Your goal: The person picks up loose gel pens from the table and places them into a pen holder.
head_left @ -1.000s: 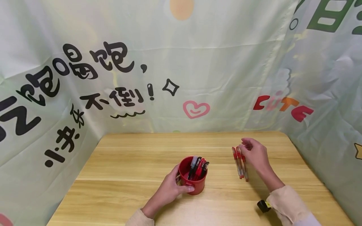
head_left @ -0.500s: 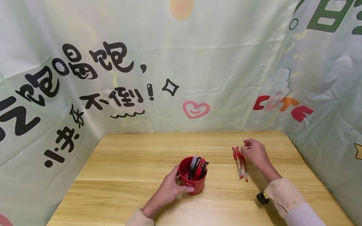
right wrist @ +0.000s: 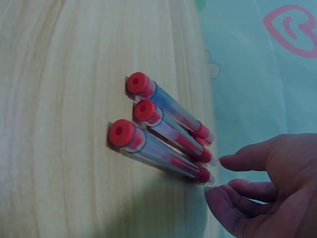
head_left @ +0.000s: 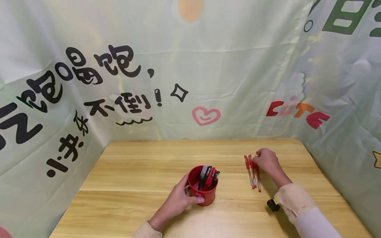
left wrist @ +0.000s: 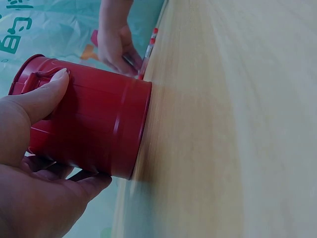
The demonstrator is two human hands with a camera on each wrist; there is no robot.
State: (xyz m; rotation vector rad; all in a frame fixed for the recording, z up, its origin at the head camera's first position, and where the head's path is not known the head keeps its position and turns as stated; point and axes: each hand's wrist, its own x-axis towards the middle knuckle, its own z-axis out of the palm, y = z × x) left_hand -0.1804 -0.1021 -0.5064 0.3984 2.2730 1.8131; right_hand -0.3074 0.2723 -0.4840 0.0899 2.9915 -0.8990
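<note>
My left hand (head_left: 175,201) grips a red bucket-like pen holder (left wrist: 94,114), thumb over its small side handle and fingers around the other side. Several black and red pens (head_left: 208,178) lean inside its mouth in the head view. Right of it, three clear gel pens with red caps and red end plugs (right wrist: 163,119) lie side by side on the table. At their capped ends is my right hand (right wrist: 277,183), its thumb and fingers slightly apart beside the nearest pen's cap. Whether a fingertip touches that cap, I cannot tell.
The wooden table (head_left: 134,172) meets printed cloth walls (head_left: 238,82) at the back and sides. A small black object with a yellow label (head_left: 273,205) shows by my right sleeve (head_left: 297,201).
My right hand has lowered slightly toward the capped ends of the pens, its forearm and sleeve shifting a little left. The left hand and pen holder stay in place.
</note>
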